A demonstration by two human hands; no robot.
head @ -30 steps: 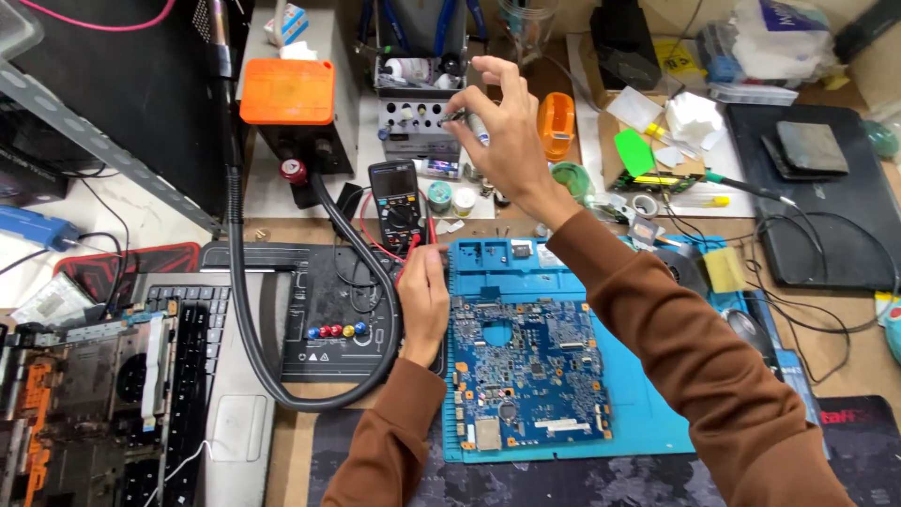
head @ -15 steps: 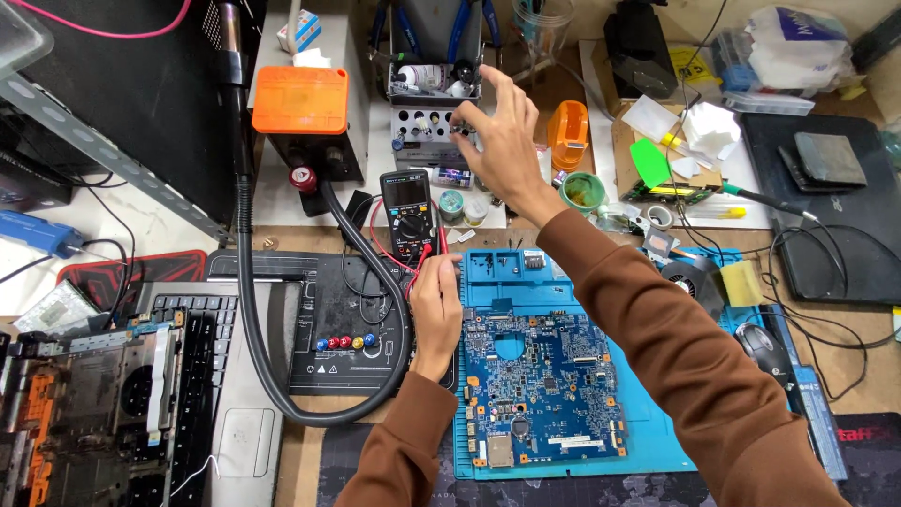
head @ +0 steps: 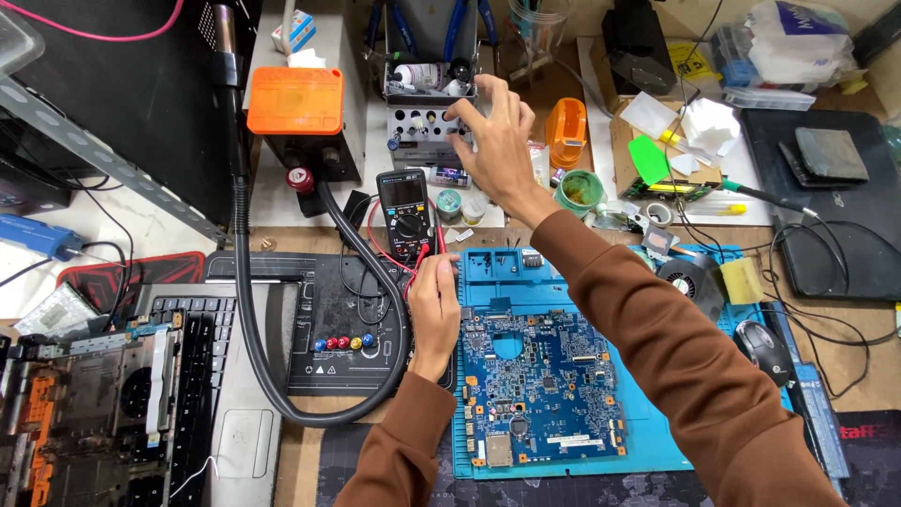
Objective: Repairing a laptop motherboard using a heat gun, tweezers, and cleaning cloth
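The bench (head: 282,202) runs past every edge of the view, so its full extent is cut off, and clutter covers most of it. At 8 o'clock an opened laptop chassis (head: 89,413) is cropped by the left and bottom edges. The blue work mat (head: 657,441) at 5 o'clock is partly hidden under the right sleeve, and the blue circuit board (head: 540,390) on it lies with its long axis running from 12 to 6 o'clock, its right edge close to that sleeve. A thick black hose (head: 246,310) loops from 11 o'clock down round the black panel. The multimeter (head: 407,214) stands just above centre, long axis 12 to 6, screen toward 12. The right hand (head: 496,141) is at 12 o'clock with fingers spread and curled at the front of the small grey parts rack (head: 422,127); whether the fingertips grip anything there is hidden by the hand itself. Half a second ago it was at much the same spot at the rack; a second ago it was raised with thumb and finger pinched. The left hand (head: 434,305) sits at centre, fingers pressed together pinching the red and black probe leads (head: 424,255), which point toward 12 into the meter; its hold looks unchanged from before. The probe tips are covered by the fingers.
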